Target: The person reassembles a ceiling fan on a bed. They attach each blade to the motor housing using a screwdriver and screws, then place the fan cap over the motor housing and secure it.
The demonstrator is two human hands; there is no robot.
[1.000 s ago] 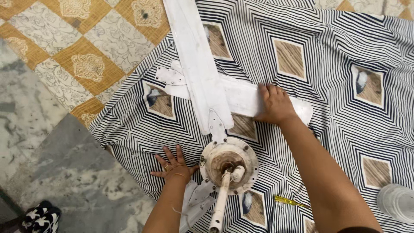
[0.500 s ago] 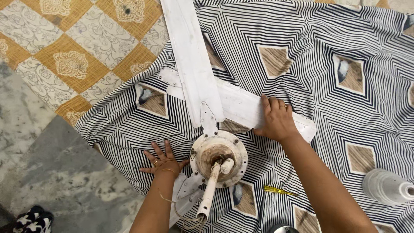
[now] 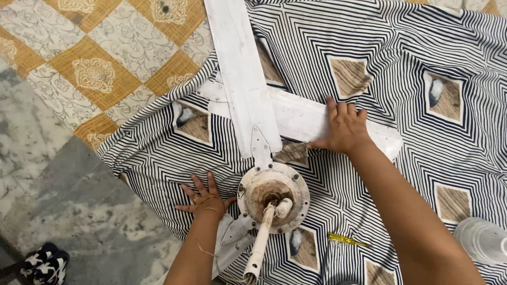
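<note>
- Ceiling fan motor hub [image 3: 273, 197] is sitting on the striped bedsheet [image 3: 412, 63], rusty face up, white down rod [image 3: 261, 245] pointing back toward the person.
- One white blade [image 3: 240, 74] is bolted to the hub by its bracket and running up and away; a second bracket and blade stub [image 3: 235, 240] is lying at the lower left of the hub.
- Loose blade [image 3: 317, 122] is lying crosswise under the mounted blade, its bracket end poking out left, its rounded tip out right.
- Right hand [image 3: 344, 131] is pressing down on the loose blade, fingers [image 3: 331, 108] closed over its far edge, thumb at the near edge. It's gripping the blade.
- Left hand [image 3: 206, 199] is lying flat on the sheet just left of the hub, fingers spread, holding nothing, thumb nearly touching the hub rim.
- Change over the last second: the right hand has slid from resting flat on the blade to curling over its far edge. The blade itself has barely shifted against the hub. Left hand unchanged.
- My read: grip on the loose blade is now firm enough to pull or turn it; the left hand looks like a brace.
- Yellow-handled screwdriver [image 3: 346, 240] is lying on the sheet right of the rod, untouched. Clear plastic cover [image 3: 483, 240] at the far right edge.
- Sheet is spread on the floor; patterned tiles [image 3: 100, 63] top left, grey marble [image 3: 68, 211] below.
</note>
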